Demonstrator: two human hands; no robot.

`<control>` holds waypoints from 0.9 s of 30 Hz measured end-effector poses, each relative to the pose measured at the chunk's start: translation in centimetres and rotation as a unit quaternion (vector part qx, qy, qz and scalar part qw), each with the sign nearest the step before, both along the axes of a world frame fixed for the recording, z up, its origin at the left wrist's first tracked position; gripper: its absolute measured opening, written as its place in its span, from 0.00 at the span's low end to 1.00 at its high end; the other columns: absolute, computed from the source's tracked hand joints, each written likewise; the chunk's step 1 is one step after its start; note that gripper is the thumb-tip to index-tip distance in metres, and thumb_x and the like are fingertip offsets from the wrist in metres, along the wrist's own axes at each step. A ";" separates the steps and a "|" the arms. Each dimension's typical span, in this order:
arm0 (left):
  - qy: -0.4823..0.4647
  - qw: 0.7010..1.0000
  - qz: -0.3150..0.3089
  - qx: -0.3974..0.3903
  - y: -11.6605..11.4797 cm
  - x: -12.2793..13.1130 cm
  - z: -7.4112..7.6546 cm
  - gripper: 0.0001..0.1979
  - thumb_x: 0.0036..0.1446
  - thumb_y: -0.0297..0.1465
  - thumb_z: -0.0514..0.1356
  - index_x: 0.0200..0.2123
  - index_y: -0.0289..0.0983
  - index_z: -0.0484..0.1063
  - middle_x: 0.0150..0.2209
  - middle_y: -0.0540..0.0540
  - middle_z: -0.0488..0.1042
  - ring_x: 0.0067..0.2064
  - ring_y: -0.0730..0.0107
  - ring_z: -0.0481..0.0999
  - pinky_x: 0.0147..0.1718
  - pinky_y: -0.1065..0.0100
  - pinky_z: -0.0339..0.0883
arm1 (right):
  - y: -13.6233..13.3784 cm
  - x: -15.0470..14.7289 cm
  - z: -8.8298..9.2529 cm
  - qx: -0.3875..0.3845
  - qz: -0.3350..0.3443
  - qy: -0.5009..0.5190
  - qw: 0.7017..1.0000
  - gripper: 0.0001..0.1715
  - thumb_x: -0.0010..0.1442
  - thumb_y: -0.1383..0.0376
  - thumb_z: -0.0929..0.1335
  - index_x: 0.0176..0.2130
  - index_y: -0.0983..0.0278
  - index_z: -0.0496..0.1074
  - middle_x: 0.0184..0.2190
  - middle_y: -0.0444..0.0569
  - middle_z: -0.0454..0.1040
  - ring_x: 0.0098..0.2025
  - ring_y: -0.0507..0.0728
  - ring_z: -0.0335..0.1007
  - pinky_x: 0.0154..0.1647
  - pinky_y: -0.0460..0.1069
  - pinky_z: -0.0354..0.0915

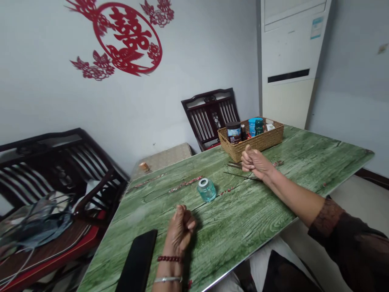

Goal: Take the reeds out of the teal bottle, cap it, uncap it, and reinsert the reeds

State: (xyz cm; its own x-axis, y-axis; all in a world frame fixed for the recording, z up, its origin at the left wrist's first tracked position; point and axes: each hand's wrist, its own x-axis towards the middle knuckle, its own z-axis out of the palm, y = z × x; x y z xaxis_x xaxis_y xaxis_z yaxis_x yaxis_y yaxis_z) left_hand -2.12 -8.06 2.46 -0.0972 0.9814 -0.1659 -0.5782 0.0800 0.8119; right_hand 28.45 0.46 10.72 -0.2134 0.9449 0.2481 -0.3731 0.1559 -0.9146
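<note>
A small blue glass bottle (206, 191) with a silver collar and an open top stands upright on the green table (255, 219). Just in front of it, my left hand (181, 227) is curled into a fist, apart from the bottle, with nothing showing in it. My right hand (257, 163) is also closed, its thumb on top, in front of the wicker basket (258, 142); I see nothing in its fingers. Thin dark sticks (235, 174) show beside and below my right hand; they look to be lying on the tabletop.
A black phone (137, 259) lies left of my left wrist. Jars and a blue container (254, 125) fill the basket. Dark wooden chairs (209, 117) stand behind and at the left, one holding cloth and cables. A small orange-brown object (144, 166) is beyond the far edge.
</note>
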 end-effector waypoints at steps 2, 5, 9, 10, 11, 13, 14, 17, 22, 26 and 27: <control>0.031 0.999 -0.003 -0.005 0.1 0.5 -0.8 0.32 0.34 0.48 0.76 0.25 0.38 0.58 0.18 0.62 0.48 0.18 0.85 0.47 0.15 0.79 0.47 | -1.0 0.4 -1.0 -0.004 0.029 -0.005 1.000 0.43 0.45 0.31 0.70 0.18 0.59 0.46 0.14 0.33 0.42 0.16 0.44 0.37 0.19 0.45 0.46; 0.114 0.993 -0.028 0.000 0.4 0.8 -1.8 0.33 0.38 0.49 0.74 0.23 0.39 0.53 0.19 0.61 0.48 0.19 0.84 0.48 0.16 0.79 0.48 | -2.0 -1.0 -4.8 -0.039 0.079 -0.033 0.996 0.44 0.39 0.30 0.72 0.18 0.59 0.48 0.13 0.32 0.43 0.16 0.44 0.37 0.17 0.45 0.46; 0.184 0.982 -0.047 0.014 0.9 0.9 -2.7 0.33 0.41 0.49 0.73 0.23 0.40 0.50 0.20 0.61 0.47 0.20 0.83 0.46 0.16 0.78 0.48 | -2.5 -3.8 -10.1 -0.103 0.122 -0.102 0.982 0.44 0.35 0.31 0.74 0.18 0.59 0.50 0.11 0.31 0.44 0.14 0.43 0.37 0.15 0.44 0.44; 0.189 0.981 -0.042 0.016 0.9 0.9 -2.9 0.34 0.41 0.49 0.73 0.23 0.40 0.49 0.20 0.61 0.47 0.20 0.83 0.46 0.16 0.78 0.48 | -2.5 -4.2 -10.9 -0.108 0.126 -0.114 0.980 0.45 0.34 0.31 0.74 0.18 0.59 0.49 0.11 0.30 0.44 0.14 0.43 0.36 0.15 0.43 0.43; 0.191 0.981 -0.036 0.018 1.0 0.9 -3.0 0.34 0.41 0.49 0.73 0.23 0.40 0.49 0.20 0.61 0.46 0.20 0.83 0.46 0.16 0.78 0.48 | -2.4 -4.5 -11.4 -0.110 0.128 -0.121 0.978 0.45 0.34 0.31 0.74 0.18 0.59 0.49 0.11 0.30 0.43 0.14 0.42 0.36 0.14 0.43 0.43; 0.196 0.980 -0.033 0.016 1.0 1.0 -2.9 0.34 0.41 0.48 0.73 0.22 0.40 0.48 0.20 0.61 0.46 0.20 0.82 0.46 0.16 0.78 0.48 | -2.1 -4.5 -11.8 -0.115 0.126 -0.119 0.978 0.45 0.35 0.31 0.73 0.18 0.59 0.47 0.11 0.29 0.42 0.14 0.42 0.35 0.14 0.43 0.42; 0.199 0.979 -0.034 0.014 0.9 1.1 -2.8 0.34 0.41 0.48 0.73 0.22 0.40 0.48 0.20 0.61 0.46 0.20 0.82 0.46 0.16 0.78 0.48 | -2.0 -4.4 -11.8 -0.117 0.125 -0.113 0.979 0.45 0.35 0.31 0.73 0.19 0.59 0.47 0.11 0.29 0.42 0.14 0.42 0.35 0.14 0.43 0.42; 0.210 0.977 -0.034 0.011 0.8 1.3 -2.4 0.34 0.40 0.47 0.73 0.22 0.40 0.48 0.19 0.61 0.47 0.20 0.82 0.46 0.15 0.78 0.48 | -1.7 -4.1 -11.8 -0.122 0.125 -0.104 0.979 0.45 0.37 0.31 0.74 0.19 0.59 0.47 0.11 0.29 0.42 0.13 0.42 0.36 0.14 0.42 0.42; 0.217 0.975 -0.033 0.014 0.5 1.7 -2.2 0.34 0.40 0.47 0.73 0.22 0.40 0.48 0.18 0.61 0.48 0.19 0.83 0.46 0.16 0.78 0.47 | -1.9 -4.4 -12.0 -0.107 0.116 -0.116 0.981 0.45 0.37 0.31 0.73 0.18 0.59 0.47 0.10 0.29 0.42 0.13 0.42 0.35 0.14 0.43 0.42; 0.230 0.972 -0.039 0.004 0.5 1.7 -1.8 0.33 0.39 0.50 0.72 0.23 0.40 0.51 0.18 0.62 0.49 0.19 0.83 0.48 0.17 0.77 0.50 | -2.4 -4.9 -11.5 -0.097 0.078 -0.157 0.980 0.42 0.40 0.31 0.71 0.18 0.59 0.50 0.12 0.30 0.43 0.14 0.43 0.37 0.14 0.44 0.45; 0.234 0.971 -0.043 0.002 0.7 1.5 -1.5 0.31 0.39 0.51 0.72 0.23 0.40 0.53 0.18 0.62 0.50 0.19 0.82 0.49 0.17 0.76 0.52 | -2.3 -5.0 -11.2 -0.095 0.075 -0.178 0.977 0.40 0.43 0.31 0.70 0.19 0.59 0.52 0.13 0.31 0.45 0.14 0.43 0.39 0.14 0.44 0.47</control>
